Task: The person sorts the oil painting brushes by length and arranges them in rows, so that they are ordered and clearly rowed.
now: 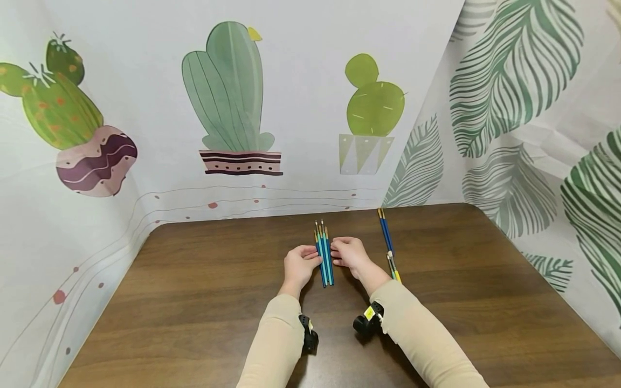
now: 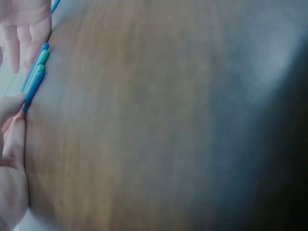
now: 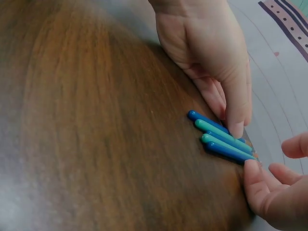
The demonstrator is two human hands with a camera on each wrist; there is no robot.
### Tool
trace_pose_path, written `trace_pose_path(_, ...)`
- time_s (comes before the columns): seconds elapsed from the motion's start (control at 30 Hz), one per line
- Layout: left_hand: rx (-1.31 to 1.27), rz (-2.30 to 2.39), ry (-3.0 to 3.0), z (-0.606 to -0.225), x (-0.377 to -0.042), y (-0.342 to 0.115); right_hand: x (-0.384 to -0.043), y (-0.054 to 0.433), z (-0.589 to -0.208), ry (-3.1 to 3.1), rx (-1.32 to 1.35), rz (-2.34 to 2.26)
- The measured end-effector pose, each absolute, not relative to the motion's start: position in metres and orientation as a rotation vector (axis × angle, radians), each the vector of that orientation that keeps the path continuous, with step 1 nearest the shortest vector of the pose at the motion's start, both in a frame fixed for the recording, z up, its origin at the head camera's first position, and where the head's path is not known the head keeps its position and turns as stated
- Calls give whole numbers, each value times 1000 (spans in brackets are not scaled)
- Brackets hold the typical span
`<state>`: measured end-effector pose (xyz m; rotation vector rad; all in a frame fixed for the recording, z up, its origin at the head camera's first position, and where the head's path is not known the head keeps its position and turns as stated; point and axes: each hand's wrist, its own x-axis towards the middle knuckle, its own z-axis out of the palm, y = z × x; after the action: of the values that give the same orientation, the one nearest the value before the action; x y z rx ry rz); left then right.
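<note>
A row of several paintbrushes (image 1: pixel 324 261) in dark blue and turquoise lies side by side on the table, bristles pointing to the far edge. From the left, my left hand (image 1: pixel 299 267) holds the row, its thumb over the handles and its fingers along the outer side. My right hand (image 1: pixel 351 254) touches the right side of the row with its fingertips; in the right wrist view its thumb (image 3: pixel 296 146) stands away from the handles. The rounded handle ends (image 3: pixel 207 138) show there slightly staggered. The left wrist view catches both hands and the handles (image 2: pixel 36 79) only at its left edge.
Right of my right hand lie blue paintbrushes (image 1: pixel 385 231) near the far edge. Closer in, more brushes (image 1: pixel 394 268), one with a yellow handle, are partly hidden by my right forearm. The brown wooden table (image 1: pixel 218 323) meets a printed cloth (image 1: pixel 310 108) behind.
</note>
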<state>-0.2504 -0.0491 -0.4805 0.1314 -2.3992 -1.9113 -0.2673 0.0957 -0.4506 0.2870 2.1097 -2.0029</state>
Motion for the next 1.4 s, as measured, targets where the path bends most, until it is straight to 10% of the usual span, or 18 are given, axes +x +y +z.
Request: trace_pose_path(1.4, 109, -1950, -2369, -482, -251, -49, -279, 81, -450, 2775, 184, -1398)
